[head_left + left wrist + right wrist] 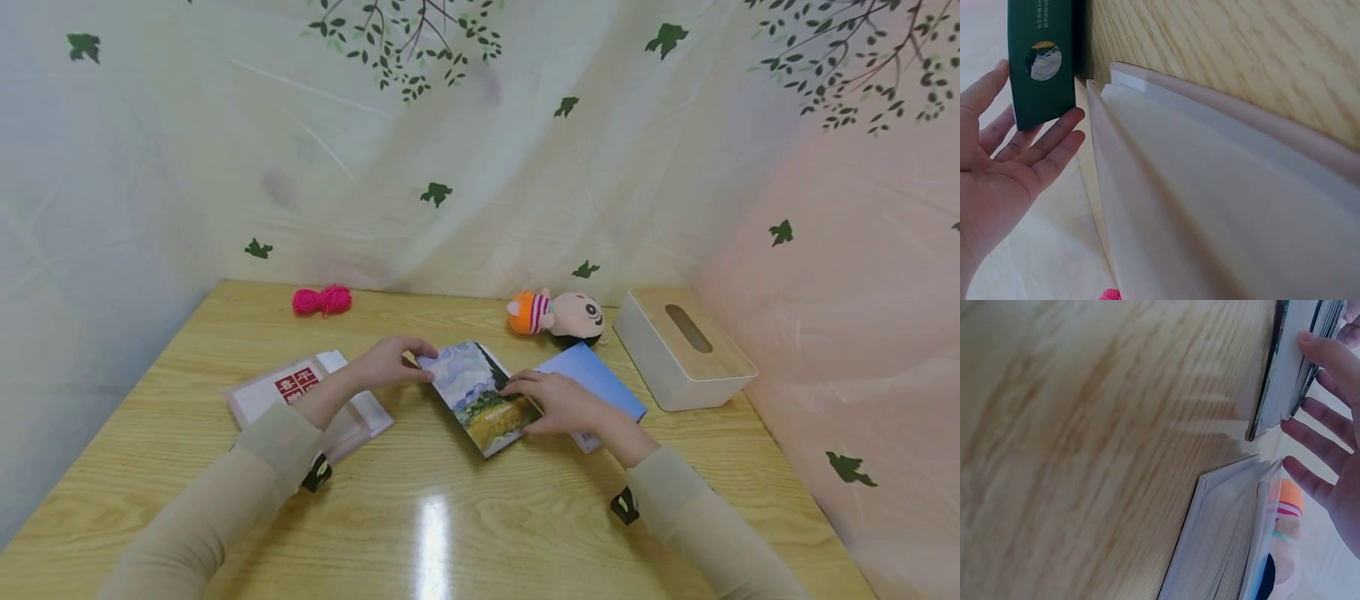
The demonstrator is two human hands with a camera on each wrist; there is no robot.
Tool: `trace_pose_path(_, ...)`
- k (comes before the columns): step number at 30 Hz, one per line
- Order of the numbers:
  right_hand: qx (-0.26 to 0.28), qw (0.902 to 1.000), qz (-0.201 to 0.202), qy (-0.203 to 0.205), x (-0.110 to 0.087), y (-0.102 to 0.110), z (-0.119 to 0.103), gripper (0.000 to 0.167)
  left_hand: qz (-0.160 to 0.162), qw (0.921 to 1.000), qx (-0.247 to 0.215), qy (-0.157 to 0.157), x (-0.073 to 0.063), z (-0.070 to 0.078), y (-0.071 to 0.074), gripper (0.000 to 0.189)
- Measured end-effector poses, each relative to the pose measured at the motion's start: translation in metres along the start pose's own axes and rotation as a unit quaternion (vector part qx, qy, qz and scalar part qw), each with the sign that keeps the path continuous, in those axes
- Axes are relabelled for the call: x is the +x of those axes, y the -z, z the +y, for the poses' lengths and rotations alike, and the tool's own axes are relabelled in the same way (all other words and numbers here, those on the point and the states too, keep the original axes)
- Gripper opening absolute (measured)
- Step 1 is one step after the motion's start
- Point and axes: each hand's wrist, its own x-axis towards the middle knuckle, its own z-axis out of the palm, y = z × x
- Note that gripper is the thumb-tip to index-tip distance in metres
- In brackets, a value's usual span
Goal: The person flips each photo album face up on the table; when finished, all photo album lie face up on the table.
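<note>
A book (471, 396) with a landscape painting on its cover is at the middle of the table, between both hands. My left hand (386, 364) grips it at the upper left, thumb on one side and fingers on the other of its dark green spine (1044, 62) in the left wrist view. From the right, my right hand (564, 406) holds the book, fingers over the cover and thumb against the page edges (1291, 369). Close beside that hand lies a blue book (596, 379), partly hidden by it. A pale pouch (255, 408) with a red label lies under my left forearm.
Pink yarn (322, 301) lies at the back left. A plush doll (566, 317) with an orange end lies at the back, behind the blue book. A white tissue box (660, 358) with a wooden lid stands at the right. A printed curtain hangs behind the table (360, 533).
</note>
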Motion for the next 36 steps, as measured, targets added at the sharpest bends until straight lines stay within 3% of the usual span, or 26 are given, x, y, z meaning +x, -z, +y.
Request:
trace_pose_path(10,-0.039,0.9992,0.001,0.008,0.003,-0.002,-0.002,0.059,-0.011,0.9993,0.034,0.013,0.002,-0.005,-0.002,0.043)
trace_pose_path(24,-0.05,0.9983,0.012,0.028,0.005,-0.007,-0.011,0.06,-0.032,0.9975,0.06,0.021,-0.004,-0.001,0.001,0.044)
trace_pose_path(36,-0.056,0.9971,-0.006,0.052,0.004,-0.005,-0.017,0.062,-0.042,0.9961,0.07,0.033,-0.012,0.005,0.003,0.044)
